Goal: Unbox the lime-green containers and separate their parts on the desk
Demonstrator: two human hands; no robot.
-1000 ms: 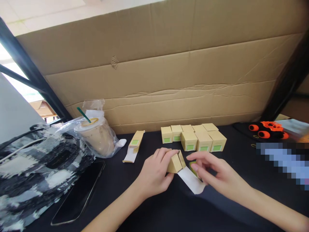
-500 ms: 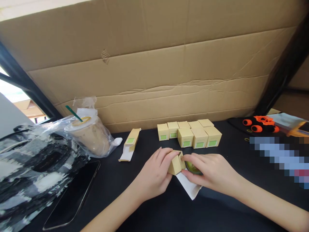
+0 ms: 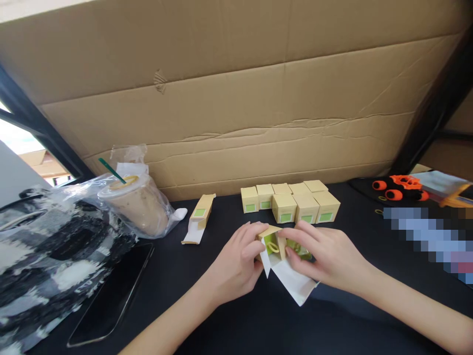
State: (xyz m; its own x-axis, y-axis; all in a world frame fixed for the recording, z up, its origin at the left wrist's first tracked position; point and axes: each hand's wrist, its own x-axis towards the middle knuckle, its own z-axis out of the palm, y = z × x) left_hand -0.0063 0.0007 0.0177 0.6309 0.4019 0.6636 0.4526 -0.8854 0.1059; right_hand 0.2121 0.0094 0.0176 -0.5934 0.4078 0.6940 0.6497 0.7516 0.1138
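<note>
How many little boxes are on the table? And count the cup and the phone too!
Closed little boxes: 8
Open box, held by the left hand and right hand: 1
Flat unfolded box: 1
Drink cup: 1
Phone: 1
Total: 12

The small tan matt paperboard carton (image 3: pixel 272 242) has white uncoated inner flaps; the creased brown corrugated cardboard sheet (image 3: pixel 236 113) looks rough; the clear crinkled plastic bag (image 3: pixel 148 207) is glossy; the black table top (image 3: pixel 221 315) looks matt.
</note>
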